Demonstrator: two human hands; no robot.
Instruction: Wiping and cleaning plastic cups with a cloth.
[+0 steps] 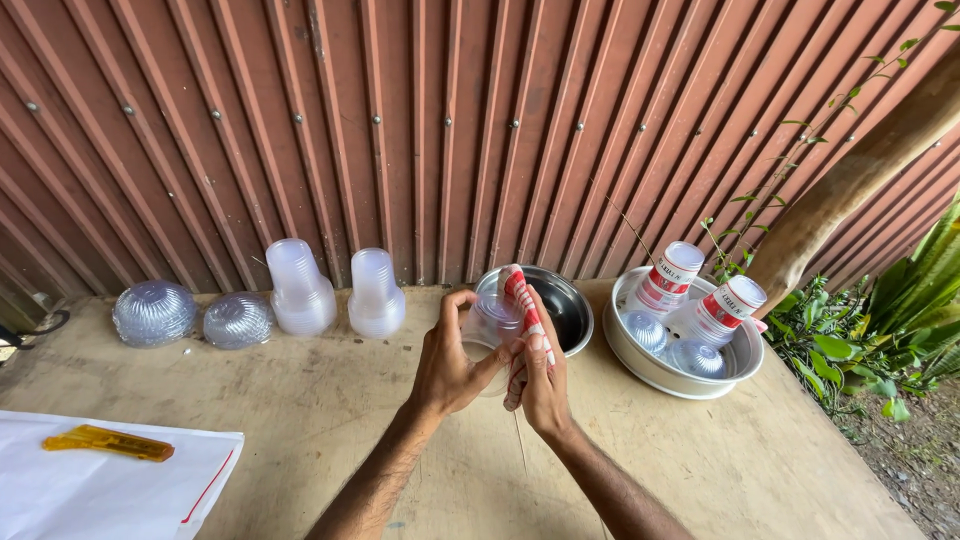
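Observation:
My left hand (450, 365) grips a clear plastic cup (490, 325) held on its side above the wooden table. Against the cup's right side my right hand (543, 385) presses a red-and-white printed sleeve (524, 300). Both hands meet in the middle of the view, just in front of an empty steel bowl (570, 305).
A white basin (640, 365) at the right holds red-and-white wrapped cups (668, 280) and clear dome lids. Stacks of clear cups (298, 290) and dome lids (155, 312) line the corrugated red wall. A white sheet (90, 490) with a yellow tool (108, 442) lies at the bottom left. Plants grow at the right.

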